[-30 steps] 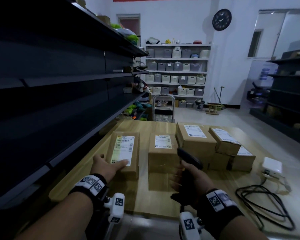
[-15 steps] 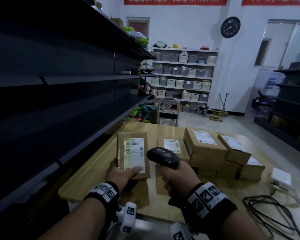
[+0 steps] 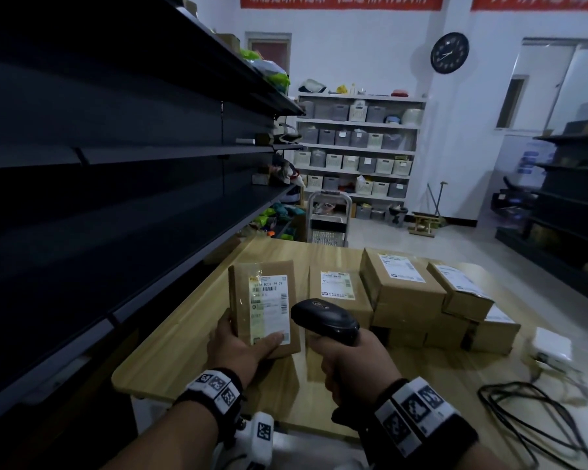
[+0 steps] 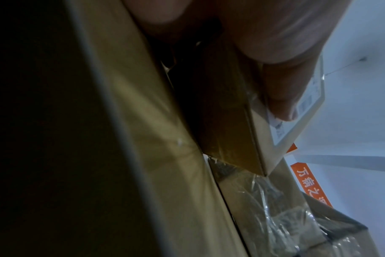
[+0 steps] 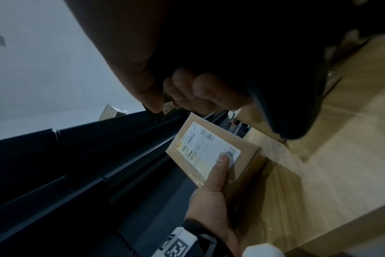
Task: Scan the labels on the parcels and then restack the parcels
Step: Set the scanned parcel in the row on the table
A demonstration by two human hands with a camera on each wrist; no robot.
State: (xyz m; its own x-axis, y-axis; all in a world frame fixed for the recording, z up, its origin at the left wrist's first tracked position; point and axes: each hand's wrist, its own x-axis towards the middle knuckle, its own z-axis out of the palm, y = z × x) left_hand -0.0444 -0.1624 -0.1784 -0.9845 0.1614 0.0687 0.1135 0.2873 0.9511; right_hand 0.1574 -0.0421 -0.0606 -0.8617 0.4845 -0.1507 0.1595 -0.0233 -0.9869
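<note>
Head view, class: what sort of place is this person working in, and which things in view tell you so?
Probably a small stockroom or parcel depot. Labelled cardboard parcels sit stacked on a wooden table, a right hand grips a barcode scanner, and white shelves of storage bins line the back wall.

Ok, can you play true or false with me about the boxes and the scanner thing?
1. The left hand holds a parcel up off the table, label facing the person. True.
2. The right hand is empty. False: it grips a black barcode scanner.
3. The left thumb presses on the held parcel's label. True.
4. All the other parcels lie in one flat layer. False: some on the right are stacked, with a labelled parcel on top of another.
5. A wall clock hangs in the background. True.
</note>
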